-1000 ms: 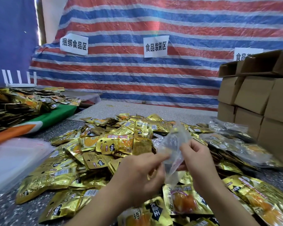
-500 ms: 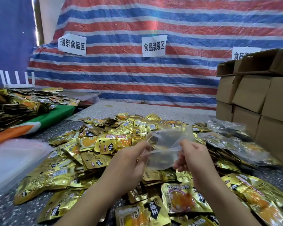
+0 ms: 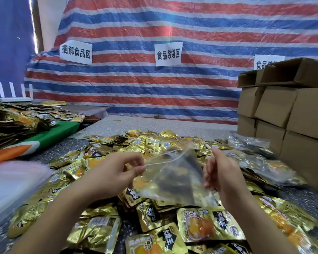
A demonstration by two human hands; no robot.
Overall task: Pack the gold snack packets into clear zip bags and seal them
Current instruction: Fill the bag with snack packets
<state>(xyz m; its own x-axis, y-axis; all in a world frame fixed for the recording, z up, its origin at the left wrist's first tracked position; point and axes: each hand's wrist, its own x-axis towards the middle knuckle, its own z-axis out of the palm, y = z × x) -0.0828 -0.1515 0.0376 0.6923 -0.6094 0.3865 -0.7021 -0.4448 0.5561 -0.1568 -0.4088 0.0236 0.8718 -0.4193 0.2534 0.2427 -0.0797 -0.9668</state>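
Step in hand: I read this as opening an empty clear zip bag (image 3: 170,177) before any filling; I see nothing inside it, only the packets showing through.
Left hand (image 3: 116,174): my grip here is thumb and forefinger pinching the bag's zip edge at its 9 o'clock corner.
Right hand (image 3: 221,176): it sits at the bag's 3 o'clock edge with fingers loosely curled; whether this grip really pinches the film or only touches it, I cannot tell from this angle.
Bag position: held up in the air between both hands, tilted, above the heap, at the centre of my view.
Gold snack packets (image 3: 207,227): a loose pile spread over the speckled tabletop (image 3: 173,125), from 12 o'clock beyond the bag round to 6 o'clock near my forearms.
Filled bags (image 3: 264,167): a few clear bags with packets inside lie at 2 o'clock, just beside the cardboard boxes (image 3: 290,110).
Spare bags: a blurred pale stack (image 3: 13,182) at 9 o'clock, probably unused bags.
Next move, my judgement: part the two zip lips so the mouth gapes, keep one hand on the rim, and free the other to gather packets from the heap.
Risk: the film is thin and slippery, so the lips may cling together.
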